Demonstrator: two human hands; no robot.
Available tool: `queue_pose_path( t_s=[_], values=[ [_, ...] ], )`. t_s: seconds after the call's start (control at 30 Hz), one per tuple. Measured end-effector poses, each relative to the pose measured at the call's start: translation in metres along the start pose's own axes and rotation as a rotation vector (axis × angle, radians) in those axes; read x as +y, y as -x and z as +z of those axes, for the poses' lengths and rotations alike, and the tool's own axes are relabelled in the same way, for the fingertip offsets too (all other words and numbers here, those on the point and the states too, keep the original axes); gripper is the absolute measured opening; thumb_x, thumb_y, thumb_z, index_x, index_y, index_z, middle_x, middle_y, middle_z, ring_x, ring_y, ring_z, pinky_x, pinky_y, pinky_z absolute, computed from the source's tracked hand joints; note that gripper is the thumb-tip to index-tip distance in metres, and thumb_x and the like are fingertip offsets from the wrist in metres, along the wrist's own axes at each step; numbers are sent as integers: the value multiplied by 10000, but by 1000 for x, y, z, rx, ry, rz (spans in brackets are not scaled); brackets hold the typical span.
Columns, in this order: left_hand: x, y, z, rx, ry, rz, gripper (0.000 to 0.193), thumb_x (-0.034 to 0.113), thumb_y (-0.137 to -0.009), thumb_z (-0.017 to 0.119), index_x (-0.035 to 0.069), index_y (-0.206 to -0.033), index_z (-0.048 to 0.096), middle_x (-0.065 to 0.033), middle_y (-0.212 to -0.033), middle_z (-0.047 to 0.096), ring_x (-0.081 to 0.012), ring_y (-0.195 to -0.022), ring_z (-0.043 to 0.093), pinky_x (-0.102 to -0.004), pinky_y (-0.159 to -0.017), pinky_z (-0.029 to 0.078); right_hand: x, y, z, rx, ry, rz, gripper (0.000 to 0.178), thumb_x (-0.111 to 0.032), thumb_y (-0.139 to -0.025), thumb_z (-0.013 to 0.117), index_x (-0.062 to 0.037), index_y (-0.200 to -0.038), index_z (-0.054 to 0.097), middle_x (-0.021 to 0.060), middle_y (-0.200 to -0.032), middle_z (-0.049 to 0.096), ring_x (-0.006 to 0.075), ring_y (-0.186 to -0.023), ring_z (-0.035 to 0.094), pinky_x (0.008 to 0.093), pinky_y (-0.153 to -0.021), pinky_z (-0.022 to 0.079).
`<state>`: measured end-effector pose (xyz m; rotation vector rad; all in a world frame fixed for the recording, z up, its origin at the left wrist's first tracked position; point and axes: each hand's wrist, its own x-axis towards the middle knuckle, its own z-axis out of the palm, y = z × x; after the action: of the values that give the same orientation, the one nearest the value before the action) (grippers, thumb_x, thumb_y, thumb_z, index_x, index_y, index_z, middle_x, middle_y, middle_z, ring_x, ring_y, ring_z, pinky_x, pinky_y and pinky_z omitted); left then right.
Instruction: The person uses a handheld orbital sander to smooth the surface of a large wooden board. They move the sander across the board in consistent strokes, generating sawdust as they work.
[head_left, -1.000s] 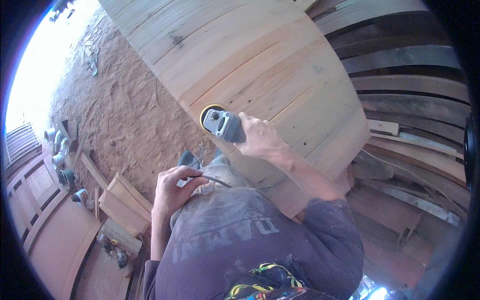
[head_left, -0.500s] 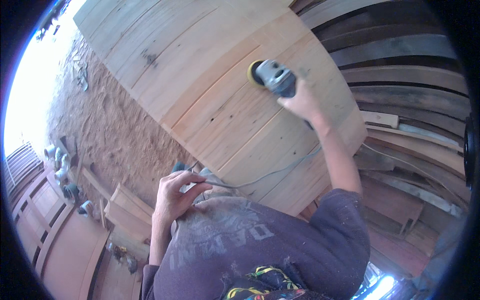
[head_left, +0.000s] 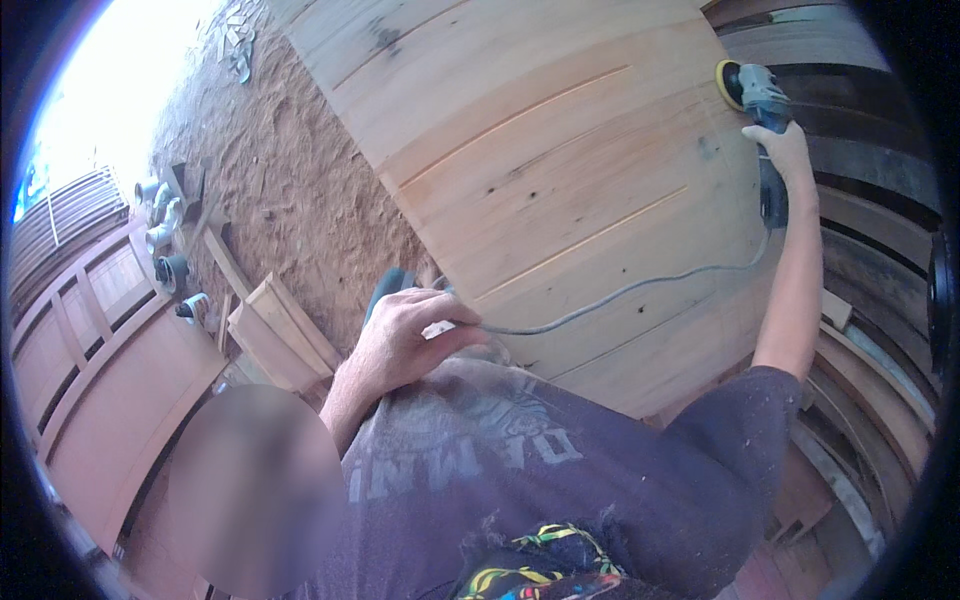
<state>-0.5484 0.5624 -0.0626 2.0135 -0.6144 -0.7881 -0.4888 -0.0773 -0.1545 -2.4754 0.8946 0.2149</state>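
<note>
An angle grinder (head_left: 765, 95) with a yellow-edged round pad is gripped by its dark body in my right hand (head_left: 785, 152). Its pad is at the right edge of a pale wooden panel (head_left: 560, 190), and I cannot tell whether it touches the wood. From the tool's rear end a grey cord (head_left: 640, 290) runs back across the panel. Near my body, my left hand (head_left: 415, 325) pinches that cord between thumb and fingers. Long grooves and several dark knots mark the panel's surface.
Stacked boards (head_left: 850, 200) lie along the right side. Bare brown earth (head_left: 290, 150) stretches to the left. Framed reddish wooden doors (head_left: 130, 370), loose planks (head_left: 275, 330) and a power tool (head_left: 190, 308) lie at the lower left. A blurred patch covers part of the lower left.
My right hand has carried the grinder across the panel to its right edge. The cord is drawn out longer over the wood. My left hand still pinches it, and the view has shifted.
</note>
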Motion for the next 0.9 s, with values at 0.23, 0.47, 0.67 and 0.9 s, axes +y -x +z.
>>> queue_pose_path(
  t_s=[0.23, 0.47, 0.67, 0.9],
  values=[
    [-17, 53, -12, 117, 38, -59, 206, 208, -909, 936, 79, -1023, 823, -72, -934, 826, -258, -870, 804, -389, -769, 618, -37, 105, 39, 19, -317, -6, 503, -325, -843, 955, -28, -1211, 786, 75, -1097, 788, 187, -967, 725, 381, -880, 581],
    [-51, 101, -19, 128, 55, -29, 201, 236, -913, 936, 93, -1005, 829, -68, -933, 833, -249, -864, 806, -382, -767, 624, -143, 261, 133, -248, -219, -157, 501, -276, -815, 961, -4, -1188, 767, 149, -1053, 820, 291, -942, 799, 446, -860, 624],
    [-74, 124, -24, 118, 57, 29, 231, 261, -891, 944, 94, -1002, 828, -62, -921, 828, -253, -880, 806, -382, -768, 623, -236, 346, 188, -367, 33, -389, 553, -288, -850, 897, -24, -1254, 625, 294, -1107, 796, 490, -1092, 781, 571, -950, 630],
    [-82, 131, -24, 172, 79, -32, 238, 223, -860, 959, 62, -977, 829, -91, -913, 830, -264, -871, 817, -383, -794, 626, -222, 317, 172, -281, 96, -265, 603, -231, -826, 908, -46, -1324, 622, 286, -1123, 790, 486, -1120, 765, 555, -968, 620]
  ],
)
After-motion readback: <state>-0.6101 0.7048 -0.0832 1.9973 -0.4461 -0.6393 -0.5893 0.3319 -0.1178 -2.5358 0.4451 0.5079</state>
